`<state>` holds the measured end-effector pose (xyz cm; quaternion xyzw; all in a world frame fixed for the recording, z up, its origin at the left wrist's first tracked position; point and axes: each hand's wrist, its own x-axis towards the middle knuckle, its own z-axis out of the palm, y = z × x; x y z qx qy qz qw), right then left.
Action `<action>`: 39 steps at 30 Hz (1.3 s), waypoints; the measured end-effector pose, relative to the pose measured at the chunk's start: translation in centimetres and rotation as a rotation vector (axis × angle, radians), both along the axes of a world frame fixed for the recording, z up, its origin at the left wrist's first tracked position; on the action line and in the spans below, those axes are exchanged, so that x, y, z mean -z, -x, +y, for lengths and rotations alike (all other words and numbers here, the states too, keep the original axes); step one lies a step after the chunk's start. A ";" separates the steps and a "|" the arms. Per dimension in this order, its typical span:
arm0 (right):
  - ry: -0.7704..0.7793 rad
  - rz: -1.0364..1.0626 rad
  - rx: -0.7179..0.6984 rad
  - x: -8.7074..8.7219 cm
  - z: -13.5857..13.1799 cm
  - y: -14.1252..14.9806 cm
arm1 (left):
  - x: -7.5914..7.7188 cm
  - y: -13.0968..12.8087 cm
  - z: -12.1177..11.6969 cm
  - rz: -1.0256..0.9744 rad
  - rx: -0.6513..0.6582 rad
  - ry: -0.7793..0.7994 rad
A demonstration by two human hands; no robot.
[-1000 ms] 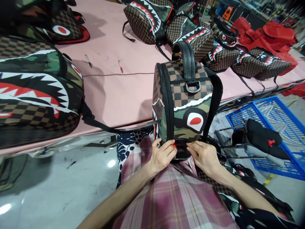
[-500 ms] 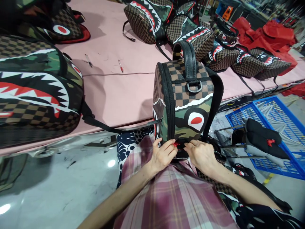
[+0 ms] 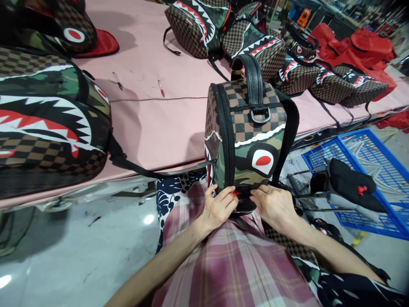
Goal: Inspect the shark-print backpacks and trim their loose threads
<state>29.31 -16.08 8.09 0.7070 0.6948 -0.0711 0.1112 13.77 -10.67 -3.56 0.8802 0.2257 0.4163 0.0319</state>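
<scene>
A small checkered backpack (image 3: 255,136) with a camouflage side, a red-and-white eye patch and a black top handle (image 3: 254,87) stands against my lap. At its near lower edge, my left hand (image 3: 220,207) is closed on the black pocket edge (image 3: 244,192), where a bit of red shows. My right hand (image 3: 275,207) pinches the same edge from the other side, its fingertips partly hidden. Both hands rest close together, just below the eye patch.
A larger shark-mouth backpack (image 3: 47,123) lies on the pink table (image 3: 166,140) at left. Several more bags (image 3: 255,42) sit along the back, with red fabric (image 3: 364,51) at far right. Small snips (image 3: 117,81) and a red pen-like tool (image 3: 161,88) lie mid-table. A blue crate (image 3: 377,170) stands at right.
My right hand has shifted slightly right along the pocket edge, leaving a wider gap between the hands. At upper left, a bag has moved left, uncovering more of its red flap.
</scene>
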 end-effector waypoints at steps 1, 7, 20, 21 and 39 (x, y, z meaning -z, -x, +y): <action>0.012 -0.007 -0.001 0.0 0.1 0.1 | 0.1 0.0 0.0 -0.002 -0.004 0.000; 0.065 -0.008 -0.032 0.1 0.5 0.4 | -0.7 0.4 0.0 0.014 0.001 0.016; 0.043 -0.013 -0.122 0.1 -0.5 0.3 | -7.3 -0.5 1.9 0.555 0.144 0.066; 0.044 -0.007 -0.119 0.1 -0.6 0.2 | -7.3 -0.6 2.0 0.560 0.159 0.061; 0.076 0.158 0.031 0.2 0.0 0.4 | -7.4 -0.7 2.1 0.992 0.144 0.271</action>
